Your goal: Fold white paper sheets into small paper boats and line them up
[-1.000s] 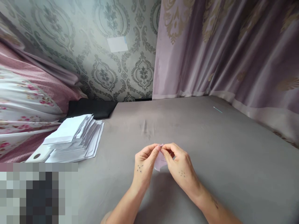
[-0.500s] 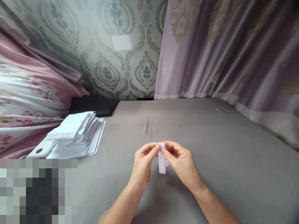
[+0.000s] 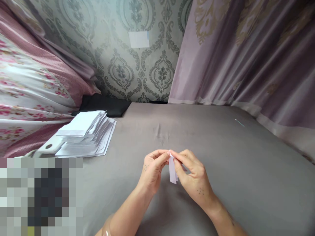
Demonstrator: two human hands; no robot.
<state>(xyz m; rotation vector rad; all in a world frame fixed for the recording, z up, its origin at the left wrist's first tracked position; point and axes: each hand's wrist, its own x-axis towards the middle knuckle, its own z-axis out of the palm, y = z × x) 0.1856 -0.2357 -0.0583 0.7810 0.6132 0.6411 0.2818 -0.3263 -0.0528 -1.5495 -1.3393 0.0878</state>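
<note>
Between my two hands hangs a narrow folded strip of white paper point(image 3: 172, 172), its lower end free above the grey surface. My left hand point(image 3: 153, 168) pinches the upper end between thumb and fingertips. From the other side, my right hand point(image 3: 193, 172) has its index finger across the strip's top and its thumb against the front face a little lower. A second layer of the paper shows at the strip's right edge. The fingers hide much of the top.
A grey-covered surface point(image 3: 137, 186) spreads under my hands. To the left are a tall stack of white papers point(image 3: 86, 131), a white object with a round hole point(image 3: 50, 146) and a black folded item point(image 3: 105, 105). A thin stick point(image 3: 239, 122) lies far right.
My right index finger has moved over the strip's top edge, covering the front that was visible before. The view has shifted slightly, so the background sits further right.
</note>
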